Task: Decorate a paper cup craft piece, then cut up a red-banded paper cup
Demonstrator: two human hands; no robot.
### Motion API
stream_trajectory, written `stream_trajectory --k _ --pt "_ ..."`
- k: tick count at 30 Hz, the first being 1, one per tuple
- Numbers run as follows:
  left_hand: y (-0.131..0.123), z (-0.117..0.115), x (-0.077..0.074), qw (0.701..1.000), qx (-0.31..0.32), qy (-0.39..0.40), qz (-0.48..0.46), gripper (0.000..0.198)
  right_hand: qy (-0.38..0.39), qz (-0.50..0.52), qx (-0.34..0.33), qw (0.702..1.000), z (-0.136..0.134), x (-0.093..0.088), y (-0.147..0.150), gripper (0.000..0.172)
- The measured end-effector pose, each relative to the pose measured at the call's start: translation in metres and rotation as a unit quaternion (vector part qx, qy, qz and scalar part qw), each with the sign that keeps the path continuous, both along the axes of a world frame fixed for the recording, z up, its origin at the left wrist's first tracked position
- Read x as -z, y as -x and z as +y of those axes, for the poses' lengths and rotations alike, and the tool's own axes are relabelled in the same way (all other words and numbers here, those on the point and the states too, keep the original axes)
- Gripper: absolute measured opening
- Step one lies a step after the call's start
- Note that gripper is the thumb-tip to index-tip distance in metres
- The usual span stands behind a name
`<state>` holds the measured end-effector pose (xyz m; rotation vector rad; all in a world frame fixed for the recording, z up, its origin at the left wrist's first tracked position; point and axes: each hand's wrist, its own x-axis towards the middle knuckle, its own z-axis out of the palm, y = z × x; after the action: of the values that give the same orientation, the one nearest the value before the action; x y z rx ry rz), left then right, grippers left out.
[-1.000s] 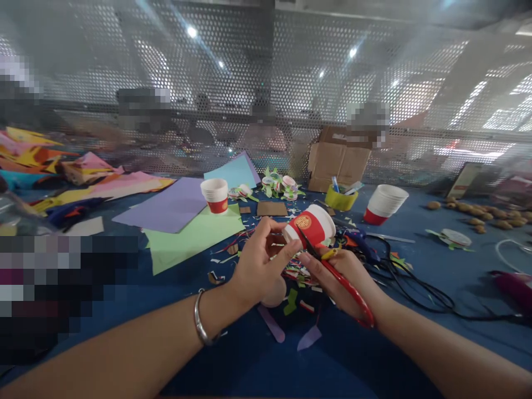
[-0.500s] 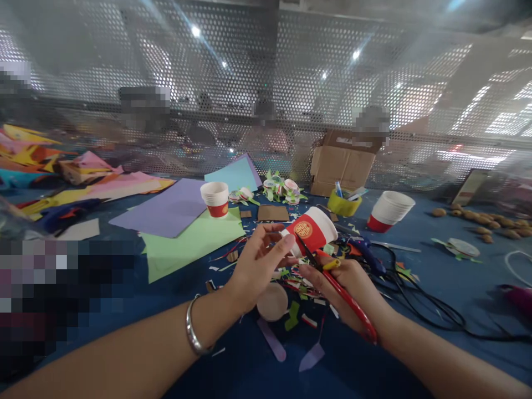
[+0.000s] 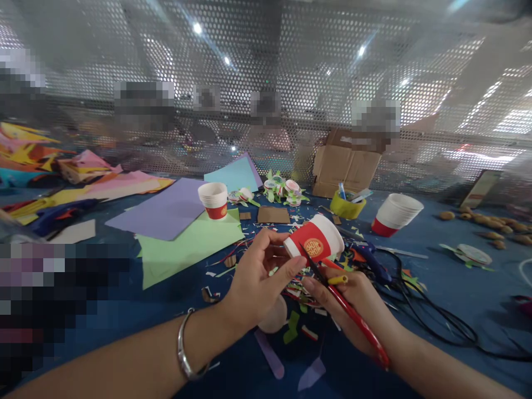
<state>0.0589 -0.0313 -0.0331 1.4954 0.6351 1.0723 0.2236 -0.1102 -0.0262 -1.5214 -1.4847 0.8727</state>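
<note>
Here the left hand [image 3: 260, 280] pinches a tilted red-and-white paper cup [image 3: 321, 238], seemingly steadying it for the red-handled metal scissors [image 3: 356, 320] the right hand [image 3: 366, 296] clasps.

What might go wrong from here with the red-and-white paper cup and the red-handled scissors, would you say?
The dark blade of the red-handled scissors lies close to the thumb of the left hand, so a slip might nick it. The tilted red-and-white paper cup might dent if squeezed.

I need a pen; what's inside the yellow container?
Slim blue and white items, possibly pens, poke above the yellow container; its wall hides their lower ends and anything deeper.
</note>
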Motion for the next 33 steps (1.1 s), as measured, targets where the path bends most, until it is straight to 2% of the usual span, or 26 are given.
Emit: stream_trajectory --k 3,7,11,14,18,22,26,33 --pt "0.004 0.000 0.000 0.995 -0.026 -0.087 0.031 0.036 0.006 0.007 0.010 1.000 -0.002 0.002 0.000 0.035" --pt "0.010 0.006 0.001 0.973 -0.059 -0.210 0.079 0.033 0.013 -0.028 0.012 0.999 -0.002 0.003 0.000 0.034" --pt "0.013 0.008 0.002 0.950 -0.054 -0.280 0.128 0.034 0.012 -0.030 0.011 0.999 -0.003 0.000 0.002 0.031" --pt "0.011 0.004 0.001 0.963 -0.041 -0.245 0.107 0.037 -0.002 -0.010 0.005 1.000 -0.004 -0.002 0.004 0.031" --pt "0.007 0.000 -0.004 0.995 -0.025 -0.090 0.021 0.048 -0.017 -0.018 0.020 0.999 -0.005 -0.003 0.005 0.040" --pt "0.008 0.005 -0.010 1.000 0.006 0.017 0.024 0.033 -0.010 -0.025 0.012 1.000 -0.006 -0.004 0.006 0.042" --pt "0.010 0.005 -0.011 1.000 0.017 0.022 0.008 0.029 -0.008 -0.014 0.006 1.000 -0.006 -0.003 0.005 0.041" --pt "0.011 -0.003 -0.008 0.999 0.013 -0.047 0.006 0.032 -0.018 -0.021 -0.018 0.999 -0.006 0.001 0.002 0.038"
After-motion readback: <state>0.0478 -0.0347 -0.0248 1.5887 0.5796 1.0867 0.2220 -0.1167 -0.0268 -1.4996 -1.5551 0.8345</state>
